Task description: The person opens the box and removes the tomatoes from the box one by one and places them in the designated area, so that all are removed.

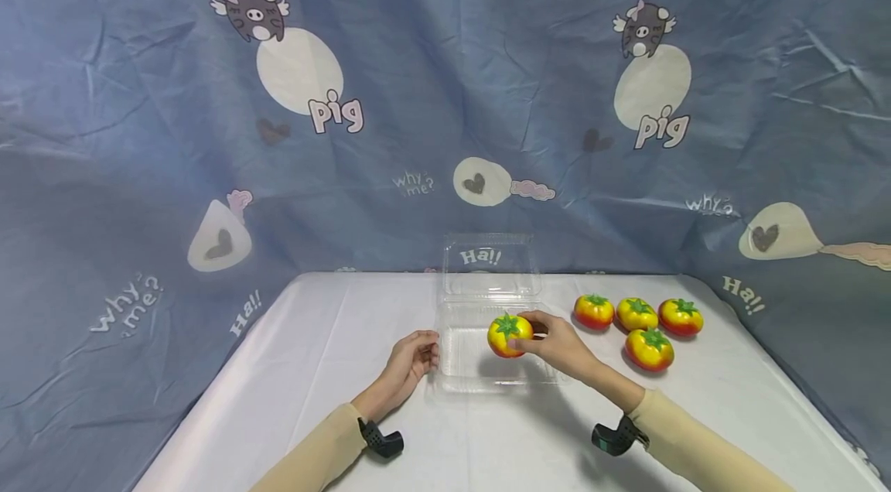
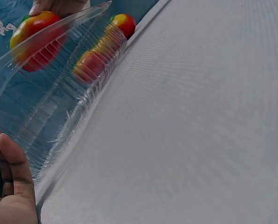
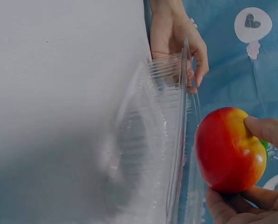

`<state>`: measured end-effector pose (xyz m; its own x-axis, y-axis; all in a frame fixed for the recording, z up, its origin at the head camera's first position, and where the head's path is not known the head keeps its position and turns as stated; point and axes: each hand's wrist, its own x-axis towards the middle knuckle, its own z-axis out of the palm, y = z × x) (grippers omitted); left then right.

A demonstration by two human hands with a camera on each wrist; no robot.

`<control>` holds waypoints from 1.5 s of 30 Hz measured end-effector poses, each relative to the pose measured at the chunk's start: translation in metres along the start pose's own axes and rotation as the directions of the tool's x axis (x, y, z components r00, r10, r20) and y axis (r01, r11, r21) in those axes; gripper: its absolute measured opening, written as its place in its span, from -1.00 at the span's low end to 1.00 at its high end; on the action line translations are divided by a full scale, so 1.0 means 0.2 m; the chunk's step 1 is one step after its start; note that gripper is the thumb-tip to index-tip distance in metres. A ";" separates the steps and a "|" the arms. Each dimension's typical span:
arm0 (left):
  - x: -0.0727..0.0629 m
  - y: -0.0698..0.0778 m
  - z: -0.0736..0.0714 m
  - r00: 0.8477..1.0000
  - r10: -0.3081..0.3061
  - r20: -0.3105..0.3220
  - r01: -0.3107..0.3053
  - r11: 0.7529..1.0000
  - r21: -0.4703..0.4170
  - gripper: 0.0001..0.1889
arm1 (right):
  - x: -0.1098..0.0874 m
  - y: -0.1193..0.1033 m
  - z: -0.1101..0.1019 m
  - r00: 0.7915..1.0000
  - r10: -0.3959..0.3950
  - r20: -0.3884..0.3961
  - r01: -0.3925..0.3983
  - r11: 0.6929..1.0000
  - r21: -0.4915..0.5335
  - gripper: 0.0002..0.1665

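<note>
My right hand [image 1: 557, 345] pinches a yellow-and-red toy tomato [image 1: 506, 331] with a green star-shaped leafy top, holding it over the base of a clear plastic clamshell box [image 1: 459, 382]. In the right wrist view, thumb and fingers grip the toy tomato [image 3: 227, 151] from opposite sides, above the box's rim. My left hand [image 1: 407, 364] is at the box's left side, fingers loosely bent. From the left wrist, its fingertips appear at the edge of the box [image 2: 45, 116]; whether they press on it I cannot tell. The clear lid [image 1: 490, 287] stands raised at the back.
Several more toy tomatoes [image 1: 649, 350] lie grouped on the white table [image 1: 362, 298], right of the box. Behind the table hangs a blue curtain [image 1: 404, 90] printed with pigs and words. Both wrists wear a black device [image 1: 381, 439].
</note>
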<state>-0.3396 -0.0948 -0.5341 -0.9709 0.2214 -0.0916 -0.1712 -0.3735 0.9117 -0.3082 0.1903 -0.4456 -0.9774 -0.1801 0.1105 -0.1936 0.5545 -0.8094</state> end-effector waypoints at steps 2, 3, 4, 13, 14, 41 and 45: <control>0.00 0.00 0.00 1.000 0.002 0.002 -0.002 1.000 0.002 -0.89 | -0.01 0.01 -0.01 1.000 0.002 -0.003 -0.002 1.000 -0.001 -0.32; 0.00 0.00 0.00 1.000 0.004 0.004 -0.004 1.000 0.004 -0.88 | -0.01 0.01 -0.02 1.000 0.002 -0.006 -0.002 1.000 -0.001 -0.31; 0.00 0.00 0.00 1.000 0.006 0.007 -0.006 1.000 0.009 -0.88 | -0.02 0.01 -0.02 1.000 0.003 -0.008 -0.003 1.000 -0.001 -0.31; 0.00 0.00 0.00 1.000 0.000 -0.010 0.000 1.000 -0.003 -0.86 | -0.09 0.04 -0.11 1.000 0.020 -0.024 -0.021 1.000 -0.019 -0.24; 0.00 0.00 0.00 1.000 -0.001 -0.013 0.001 1.000 -0.007 -0.86 | -0.10 0.05 -0.12 0.999 0.027 -0.028 -0.028 0.999 -0.018 -0.23; -0.01 -0.01 -0.01 1.000 0.017 0.017 -0.018 1.000 0.011 -0.92 | -0.40 0.19 -0.39 0.981 0.155 -0.114 -0.161 0.986 -0.052 -0.11; 0.00 -0.01 -0.01 1.000 0.016 0.005 -0.016 1.000 0.007 -0.93 | -0.43 0.22 -0.42 0.974 0.190 -0.125 -0.200 0.976 -0.080 -0.07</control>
<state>-0.3388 -0.0960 -0.5360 -0.9726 0.2203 -0.0750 -0.1546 -0.3709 0.9157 -0.2395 0.2985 -0.4419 -0.9992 0.0312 0.0262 -0.0001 0.6423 -0.7665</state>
